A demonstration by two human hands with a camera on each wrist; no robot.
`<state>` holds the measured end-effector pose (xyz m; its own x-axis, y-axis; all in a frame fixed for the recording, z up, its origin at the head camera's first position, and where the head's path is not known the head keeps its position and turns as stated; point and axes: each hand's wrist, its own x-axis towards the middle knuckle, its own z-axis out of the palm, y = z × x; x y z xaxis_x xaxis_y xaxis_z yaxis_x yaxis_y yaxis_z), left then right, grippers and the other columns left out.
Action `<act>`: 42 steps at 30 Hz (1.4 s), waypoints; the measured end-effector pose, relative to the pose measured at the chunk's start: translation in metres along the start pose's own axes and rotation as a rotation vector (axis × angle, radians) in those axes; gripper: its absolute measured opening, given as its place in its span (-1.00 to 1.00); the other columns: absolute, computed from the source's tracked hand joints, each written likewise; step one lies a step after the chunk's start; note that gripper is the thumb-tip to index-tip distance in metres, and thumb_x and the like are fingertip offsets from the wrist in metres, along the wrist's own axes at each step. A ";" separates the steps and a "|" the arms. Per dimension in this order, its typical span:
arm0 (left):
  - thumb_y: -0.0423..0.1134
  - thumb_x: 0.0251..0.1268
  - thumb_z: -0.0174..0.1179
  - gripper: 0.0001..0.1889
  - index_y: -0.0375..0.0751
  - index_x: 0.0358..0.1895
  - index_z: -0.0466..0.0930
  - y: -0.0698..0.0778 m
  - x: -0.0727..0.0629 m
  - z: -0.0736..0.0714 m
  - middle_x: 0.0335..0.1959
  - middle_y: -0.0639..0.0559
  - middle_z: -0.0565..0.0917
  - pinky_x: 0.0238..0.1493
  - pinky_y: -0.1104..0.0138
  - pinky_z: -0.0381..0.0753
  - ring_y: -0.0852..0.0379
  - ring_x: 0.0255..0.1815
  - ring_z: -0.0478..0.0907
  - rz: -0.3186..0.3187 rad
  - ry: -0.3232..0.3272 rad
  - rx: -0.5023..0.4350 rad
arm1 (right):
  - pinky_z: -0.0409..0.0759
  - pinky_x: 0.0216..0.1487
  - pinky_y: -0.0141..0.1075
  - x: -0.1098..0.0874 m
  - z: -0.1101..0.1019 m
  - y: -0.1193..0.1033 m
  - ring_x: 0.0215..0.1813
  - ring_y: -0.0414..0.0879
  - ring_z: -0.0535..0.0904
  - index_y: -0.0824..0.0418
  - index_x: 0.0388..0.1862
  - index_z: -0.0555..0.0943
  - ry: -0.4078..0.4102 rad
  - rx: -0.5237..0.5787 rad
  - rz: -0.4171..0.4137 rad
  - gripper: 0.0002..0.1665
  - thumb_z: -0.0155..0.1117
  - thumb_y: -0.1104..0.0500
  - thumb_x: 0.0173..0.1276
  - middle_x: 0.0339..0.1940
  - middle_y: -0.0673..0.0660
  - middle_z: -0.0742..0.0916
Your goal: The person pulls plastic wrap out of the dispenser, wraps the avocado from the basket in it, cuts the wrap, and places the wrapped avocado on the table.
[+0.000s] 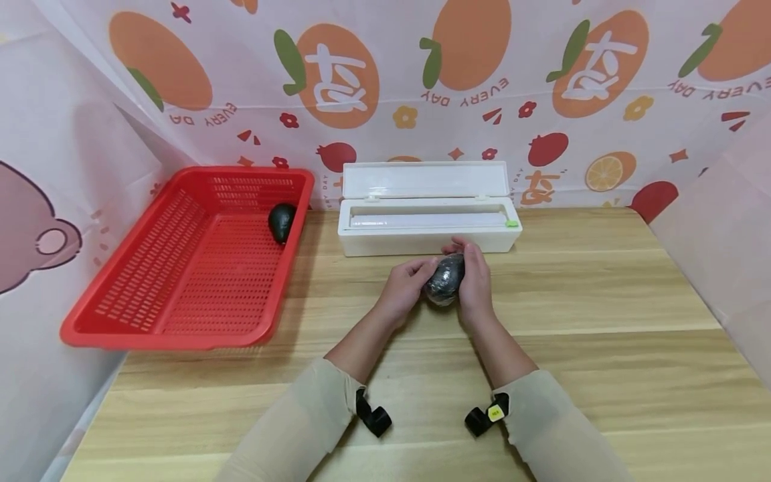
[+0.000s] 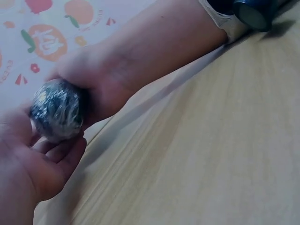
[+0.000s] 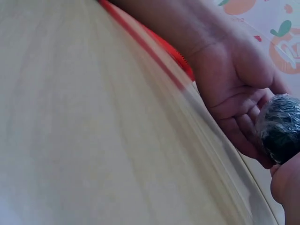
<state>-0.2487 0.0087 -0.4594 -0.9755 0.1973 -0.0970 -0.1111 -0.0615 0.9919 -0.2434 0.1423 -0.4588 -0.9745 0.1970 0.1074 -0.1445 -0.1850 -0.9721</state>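
Observation:
A dark avocado [image 1: 444, 280] wrapped in clear, wrinkled cling film is held between both hands just above the table. My left hand [image 1: 405, 286] grips it from the left, thumb on top and fingers curled beneath, as the right wrist view shows. From the other side my right hand [image 1: 476, 284] holds it, its fingers partly hidden behind the fruit. In the left wrist view, film creases shine all over the avocado [image 2: 58, 111]. Just beyond the hands stands a white cling film box [image 1: 430, 242], lid raised, with a roll of film [image 1: 427, 220] inside.
A red plastic basket [image 1: 277, 304] stands at the left of the wooden table [image 1: 602, 388], with a bare dark avocado [image 1: 280, 223] against its right wall. A fruit-printed cloth [image 1: 397, 73] hangs behind, and pale cloth borders both sides.

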 end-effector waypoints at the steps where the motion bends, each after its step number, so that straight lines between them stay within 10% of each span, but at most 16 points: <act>1: -0.11 0.42 0.18 -0.62 -0.35 0.09 0.64 0.000 0.000 0.000 0.01 -0.18 0.71 -0.02 0.38 0.59 0.19 -0.07 0.60 -0.002 -0.012 -0.001 | 0.42 0.25 -0.37 0.000 0.000 -0.001 0.16 -0.01 0.54 0.22 0.26 0.44 0.008 0.039 0.025 -0.47 -0.26 -0.09 0.64 0.08 0.33 0.63; 8: -0.18 0.39 0.22 -0.58 -0.25 0.24 0.54 0.000 0.000 -0.001 -0.04 -0.30 0.72 -0.40 0.39 0.62 0.22 -0.41 0.65 -0.036 -0.095 -0.086 | 0.42 0.21 -0.34 0.002 -0.003 -0.004 0.13 -0.03 0.53 0.15 0.11 0.32 0.156 0.113 0.154 -0.52 -0.23 -0.20 0.60 0.02 0.15 0.58; 15: -0.35 0.37 0.19 -0.51 -0.29 0.34 0.40 0.002 -0.001 -0.001 0.14 -0.36 0.61 -0.28 0.25 0.72 0.09 -0.21 0.70 -0.073 -0.092 -0.211 | 0.34 0.23 -0.30 0.004 -0.003 -0.002 0.08 -0.13 0.44 0.26 -0.14 0.55 0.288 -0.033 0.156 -0.46 -0.11 -0.19 0.57 -0.11 0.05 0.58; 22: -0.42 0.36 0.16 -0.45 -0.37 0.39 0.31 0.003 0.002 -0.003 0.27 -0.29 0.44 -0.12 0.12 0.72 -0.17 0.21 0.50 -0.098 -0.050 -0.307 | 0.29 0.44 -0.22 0.000 -0.002 -0.003 0.37 -0.12 0.43 0.16 0.23 0.59 0.021 -0.153 0.122 -0.56 0.05 0.01 0.52 0.29 0.06 0.61; 28: -0.36 0.41 0.13 -0.53 -0.32 0.35 0.40 0.003 0.002 -0.005 0.22 -0.26 0.48 -0.08 0.16 0.71 -0.10 0.10 0.57 -0.082 -0.004 -0.309 | 0.16 0.51 -0.08 -0.003 -0.001 -0.002 0.49 -0.01 0.23 0.02 0.54 0.23 -0.176 -0.313 0.060 -0.18 0.22 0.19 0.29 0.51 0.11 0.35; 42: -0.23 0.51 0.01 -0.52 -0.28 0.41 0.34 -0.001 0.002 -0.005 0.25 -0.20 0.55 -0.13 0.34 0.65 0.08 -0.04 0.59 0.026 0.027 0.044 | 0.32 0.37 0.08 0.000 -0.009 0.001 0.33 0.10 0.36 -0.04 0.46 0.38 -0.186 -0.646 -0.067 -0.09 0.43 0.12 0.06 0.34 0.14 0.41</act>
<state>-0.2510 0.0042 -0.4608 -0.9827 0.1702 -0.0729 -0.0780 -0.0233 0.9967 -0.2417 0.1507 -0.4618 -0.9887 0.0082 0.1496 -0.1303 0.4465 -0.8853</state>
